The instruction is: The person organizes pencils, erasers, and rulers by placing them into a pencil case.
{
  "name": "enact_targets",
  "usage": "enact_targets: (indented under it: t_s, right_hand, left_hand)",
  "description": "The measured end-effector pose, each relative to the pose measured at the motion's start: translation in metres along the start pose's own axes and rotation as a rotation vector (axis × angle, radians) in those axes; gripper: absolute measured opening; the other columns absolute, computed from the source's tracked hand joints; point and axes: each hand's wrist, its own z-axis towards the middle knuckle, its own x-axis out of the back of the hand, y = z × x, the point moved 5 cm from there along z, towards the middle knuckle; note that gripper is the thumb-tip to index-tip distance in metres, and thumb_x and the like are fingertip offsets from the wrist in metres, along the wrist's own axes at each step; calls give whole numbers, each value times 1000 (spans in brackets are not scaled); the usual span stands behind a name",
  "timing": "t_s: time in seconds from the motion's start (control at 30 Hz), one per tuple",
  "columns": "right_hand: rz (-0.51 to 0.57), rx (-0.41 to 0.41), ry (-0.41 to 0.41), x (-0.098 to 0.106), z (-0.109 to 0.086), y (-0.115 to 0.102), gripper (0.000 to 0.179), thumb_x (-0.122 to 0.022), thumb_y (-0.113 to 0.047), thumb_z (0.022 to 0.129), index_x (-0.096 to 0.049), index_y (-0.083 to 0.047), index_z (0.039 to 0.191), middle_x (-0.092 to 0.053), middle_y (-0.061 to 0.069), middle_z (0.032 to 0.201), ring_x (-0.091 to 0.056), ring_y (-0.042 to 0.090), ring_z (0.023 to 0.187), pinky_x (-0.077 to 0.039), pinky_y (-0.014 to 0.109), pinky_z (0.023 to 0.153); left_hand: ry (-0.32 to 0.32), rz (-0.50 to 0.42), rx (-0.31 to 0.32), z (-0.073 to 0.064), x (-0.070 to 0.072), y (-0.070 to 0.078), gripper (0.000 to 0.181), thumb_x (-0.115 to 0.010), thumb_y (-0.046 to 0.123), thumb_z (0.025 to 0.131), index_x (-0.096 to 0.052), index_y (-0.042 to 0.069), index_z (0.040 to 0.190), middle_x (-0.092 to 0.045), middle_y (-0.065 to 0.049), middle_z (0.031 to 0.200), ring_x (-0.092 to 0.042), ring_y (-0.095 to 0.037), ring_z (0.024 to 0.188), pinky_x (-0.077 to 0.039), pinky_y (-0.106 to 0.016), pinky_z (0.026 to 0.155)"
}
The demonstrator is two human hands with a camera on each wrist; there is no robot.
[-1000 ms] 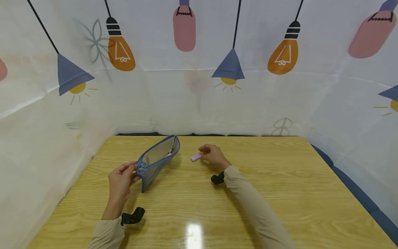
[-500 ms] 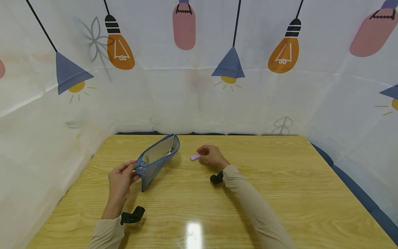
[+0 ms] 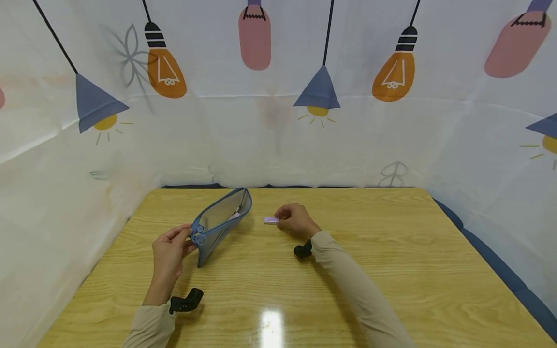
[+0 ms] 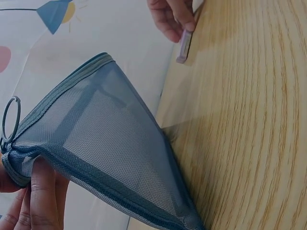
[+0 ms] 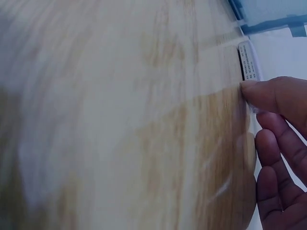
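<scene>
My left hand (image 3: pixel 168 253) pinches the near corner of a blue mesh zipper pouch (image 3: pixel 219 237), beside its ring-shaped zipper pulls. The pouch stands tilted on the table with its mouth open upward, and a small white and dark item (image 3: pixel 236 213) shows inside. In the left wrist view my fingers (image 4: pixel 44 191) hold the corner below the mesh wall. To the right of the pouch, my right hand (image 3: pixel 297 220) pinches a small flat lilac block (image 3: pixel 271 220) between thumb and fingers, low at the tabletop. In the right wrist view the block (image 5: pixel 248 61) shows a white side with fine print.
The wood-grain table (image 3: pixel 348 290) runs back to a pale curtain (image 3: pixel 270 140) printed with lamps and bulbs. A dark blue strip shows along the table's right edge. Each wrist carries a black camera mount (image 3: pixel 186 300).
The lilac block has turned in my right fingers from slanting to nearly level in the head view and shifted slightly left. My left hand and the pouch stay in place.
</scene>
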Motion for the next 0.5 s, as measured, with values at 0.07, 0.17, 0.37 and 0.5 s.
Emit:
enact_targets:
  t_s: [0.07,0.17,0.37,0.5]
  right_hand:
    - [-2,4,0,0,-1,0,18,-75,-3,83,-73,-8,101,-66,0,88,-60,15,81,-51,30,73]
    - [9,9,5,0,-2,1,18,-76,-3,83,-73,-8,101,-67,-1,89,-60,15,82,-52,31,74]
    - [40,23,28,4,-3,3,16,-76,-4,83,-74,-11,97,-68,-1,93,-64,15,85,-53,32,77]
    - [48,36,48,6,-5,3,13,-75,-4,84,-75,-11,95,-69,0,98,-66,16,87,-54,33,79]
  left_hand:
    - [-1,3,-1,-1,1,-1,15,-61,1,93,-75,4,88,-71,-4,74,-67,-14,56,-56,-24,53]
    - [-2,6,-4,-1,1,-1,15,-61,1,93,-74,4,89,-71,-4,74,-67,-14,57,-56,-24,53]
    - [0,5,-4,-1,1,-1,16,-61,1,93,-75,5,88,-71,-4,74,-68,-14,57,-56,-25,53]
    - [6,7,0,0,1,0,16,-61,1,93,-75,5,87,-70,-4,72,-68,-14,56,-56,-25,53]
